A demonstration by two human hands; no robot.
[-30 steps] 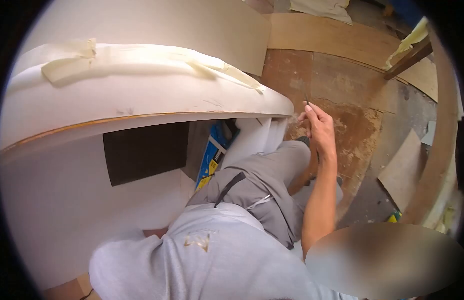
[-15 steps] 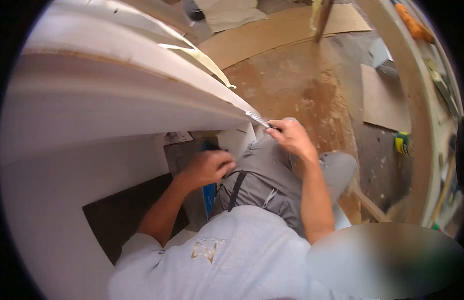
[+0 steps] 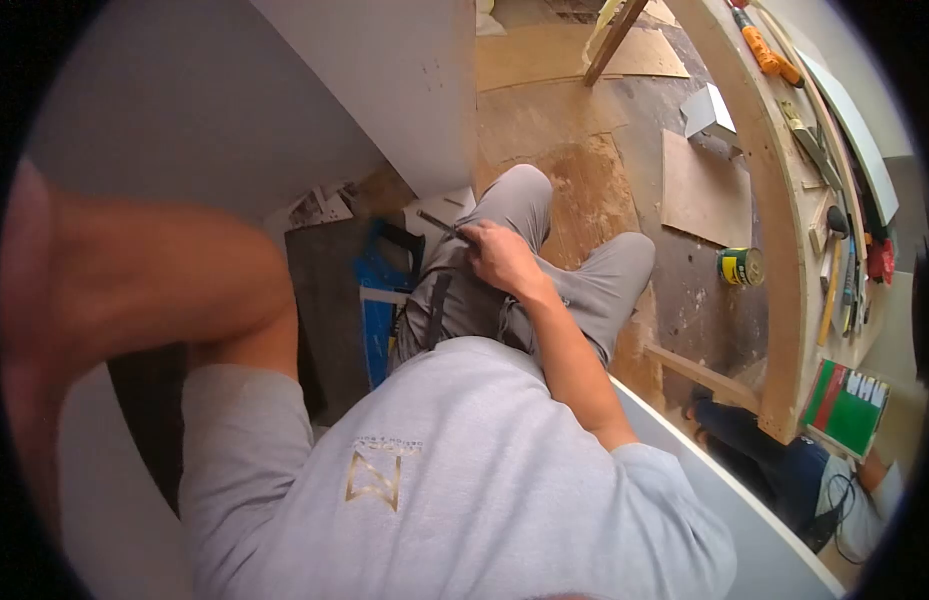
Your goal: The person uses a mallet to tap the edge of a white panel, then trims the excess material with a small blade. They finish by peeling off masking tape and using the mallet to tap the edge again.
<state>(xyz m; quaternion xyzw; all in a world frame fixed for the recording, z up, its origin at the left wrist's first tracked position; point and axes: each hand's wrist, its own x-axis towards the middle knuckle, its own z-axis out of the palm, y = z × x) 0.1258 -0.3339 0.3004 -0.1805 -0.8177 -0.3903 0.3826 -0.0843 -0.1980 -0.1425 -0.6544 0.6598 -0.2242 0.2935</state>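
My right hand (image 3: 504, 257) rests over my grey-trousered thigh, its fingers closed round a slim, dark, rod-like tool (image 3: 436, 221) pointing away to the left. Bent sharply at the elbow, my left arm rises close to the camera. My left hand (image 3: 32, 290) is a blur at the left edge, fingers indistinct. A handsaw (image 3: 384, 265) with a blue handle stands beside my left thigh, against a dark grey panel (image 3: 324, 270). Past the tool's tip lies a small white board (image 3: 416, 215).
Tall pale panels (image 3: 354, 60) enclose the left side. On the right, a wooden shelf frame (image 3: 774, 190) carries an orange power tool (image 3: 764, 48) and a black-headed mallet (image 3: 835, 220). A labelled can (image 3: 740, 267) stands on the floor. Another person (image 3: 784, 470) is low right, by a green case (image 3: 846, 410).
My left hand has gone from beside my lap up to the left edge, near the camera. My right hand has drawn back from the panel's edge with the tool. The view has shifted.
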